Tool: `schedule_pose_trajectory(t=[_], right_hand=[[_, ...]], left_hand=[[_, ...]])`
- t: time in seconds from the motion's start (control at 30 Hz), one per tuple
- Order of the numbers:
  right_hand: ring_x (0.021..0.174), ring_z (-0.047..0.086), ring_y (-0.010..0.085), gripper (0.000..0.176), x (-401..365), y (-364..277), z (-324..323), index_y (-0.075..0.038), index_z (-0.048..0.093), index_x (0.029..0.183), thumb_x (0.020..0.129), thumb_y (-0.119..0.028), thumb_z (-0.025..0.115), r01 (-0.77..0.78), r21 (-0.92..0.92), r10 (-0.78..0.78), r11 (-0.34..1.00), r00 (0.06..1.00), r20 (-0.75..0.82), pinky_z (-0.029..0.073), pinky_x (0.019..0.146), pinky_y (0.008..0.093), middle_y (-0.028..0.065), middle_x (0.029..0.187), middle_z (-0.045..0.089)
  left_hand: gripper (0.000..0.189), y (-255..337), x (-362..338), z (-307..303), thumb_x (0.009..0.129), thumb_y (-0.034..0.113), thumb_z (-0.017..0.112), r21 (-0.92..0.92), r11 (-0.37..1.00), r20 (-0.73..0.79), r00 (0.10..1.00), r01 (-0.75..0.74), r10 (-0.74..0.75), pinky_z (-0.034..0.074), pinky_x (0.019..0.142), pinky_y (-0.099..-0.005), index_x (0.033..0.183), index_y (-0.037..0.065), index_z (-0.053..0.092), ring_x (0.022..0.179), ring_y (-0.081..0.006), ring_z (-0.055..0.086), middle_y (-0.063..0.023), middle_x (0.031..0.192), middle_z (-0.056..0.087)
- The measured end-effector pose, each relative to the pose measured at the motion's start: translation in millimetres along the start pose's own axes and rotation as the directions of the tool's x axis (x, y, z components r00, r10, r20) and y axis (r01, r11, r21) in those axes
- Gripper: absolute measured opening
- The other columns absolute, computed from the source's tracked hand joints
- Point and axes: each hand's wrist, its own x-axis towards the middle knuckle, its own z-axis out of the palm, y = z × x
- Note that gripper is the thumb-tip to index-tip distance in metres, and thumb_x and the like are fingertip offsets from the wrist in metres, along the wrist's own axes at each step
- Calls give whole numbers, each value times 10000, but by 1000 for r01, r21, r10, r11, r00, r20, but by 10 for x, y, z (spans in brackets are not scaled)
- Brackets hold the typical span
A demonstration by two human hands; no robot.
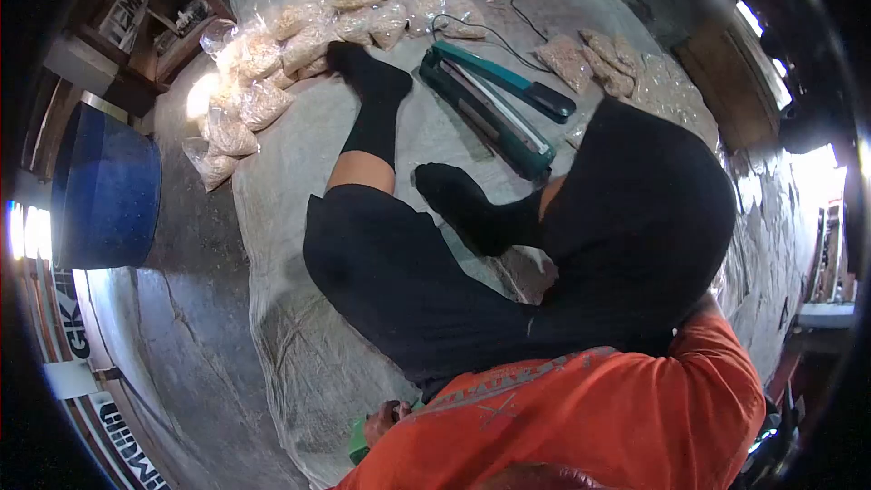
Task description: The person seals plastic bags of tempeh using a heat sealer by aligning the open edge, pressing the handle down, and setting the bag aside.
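My left hand is low in the view beside the orange shirt, its fingers curled on a green object that is mostly hidden. My right forearm passes behind the raised knee in black shorts, and the hand there is hidden. Beyond my feet in black socks lies a teal and black bar-shaped device, its narrow upper arm raised at an angle over the base. A dark cord runs from its far end.
Several clear bags of pale pieces lie in a pile at the far left of the pale sheet. More filled bags lie right of the device. A blue tub stands at left, near a wooden shelf. A cardboard box is at right.
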Motion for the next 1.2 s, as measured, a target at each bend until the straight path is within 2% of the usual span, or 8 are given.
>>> schedule_pose_trajectory(t=[0.23,0.53,0.93,1.03,1.1,1.13,1.17,1.2], right_hand=[[1317,551,348,975,589,82,425,-139,532,1454,645,-542,898,51,-13,-50,999,997,53,443,1076,439,200,1469,523],[1297,562,358,941,1152,99,287,-129,534,1437,648,-490,899,80,-59,-72,995,988,136,452,1060,448,199,1414,554],[1270,576,370,897,2019,323,326,-116,537,1415,653,-419,900,251,-50,-225,967,926,302,464,1037,460,197,1340,594],[1263,579,373,886,2259,401,279,-113,538,1409,654,-401,901,305,-50,-267,951,893,361,467,1032,463,197,1321,604],[1258,581,376,879,2461,422,273,-111,538,1406,655,-390,901,355,-42,-304,934,851,428,469,1028,465,196,1309,611],[1256,582,377,876,2580,425,305,-110,539,1404,655,-384,901,379,-36,-320,925,824,467,470,1026,466,196,1302,614],[1254,584,378,872,2684,417,332,-109,539,1402,656,-378,901,405,-26,-337,914,793,508,471,1024,467,196,1296,618],[1251,585,379,869,2796,395,391,-107,539,1400,656,-372,901,427,-15,-350,904,761,546,472,1023,468,196,1290,621]], left_hand=[[309,254,172,-170,861,415,714,5,995,99,990,103,-103,530,626,-467,912,111,735,664,-312,691,-109,705,706],[281,395,302,-327,844,370,713,27,988,148,977,149,-152,537,663,-477,902,97,741,710,-321,698,-129,739,714],[244,345,151,-163,821,310,713,51,993,75,991,104,-108,546,713,-491,888,78,751,772,-334,707,-155,785,724],[227,112,289,-256,829,294,691,25,998,123,991,51,-54,535,707,-523,897,85,748,790,-386,692,-182,815,715],[190,-236,727,-453,845,254,673,101,987,-54,991,125,-120,531,777,-518,901,86,741,839,-402,678,-170,846,709],[179,-261,988,-706,876,219,643,71,997,-286,958,-9,29,510,855,-508,952,82,729,926,-420,650,-165,921,697],[199,-346,1328,-948,944,185,572,259,965,-448,890,38,86,487,879,-496,1013,62,712,964,-398,635,-179,963,677],[280,-430,1643,-1258,1017,223,498,254,967,-586,790,-36,183,477,880,-494,1073,21,685,985,-395,631,-210,1007,663]])
